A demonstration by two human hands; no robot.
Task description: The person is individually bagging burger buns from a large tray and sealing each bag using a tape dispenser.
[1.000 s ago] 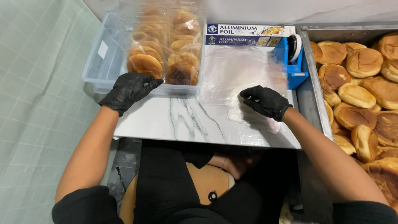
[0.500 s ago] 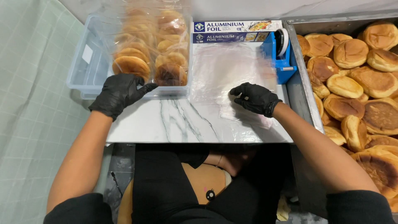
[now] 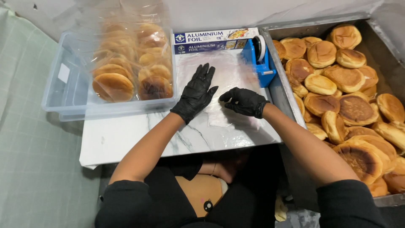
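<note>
Both my hands wear black gloves. My left hand lies flat with fingers spread on a stack of clear plastic bags on the white marble board. Just to its right, my right hand rests on the same stack, its thumb and fingers pinched at the top bag. The bags are see-through and their edges are hard to make out.
A clear plastic bin at the back left holds bagged buns. A long foil box and a blue tape dispenser stand behind the bags. On the right, a metal tray is piled with loose buns. Green tiled floor on the left.
My left hand has left the bin's front edge and moved right onto the plastic bags. My right hand has stayed on the bags, fingers now pinching.
</note>
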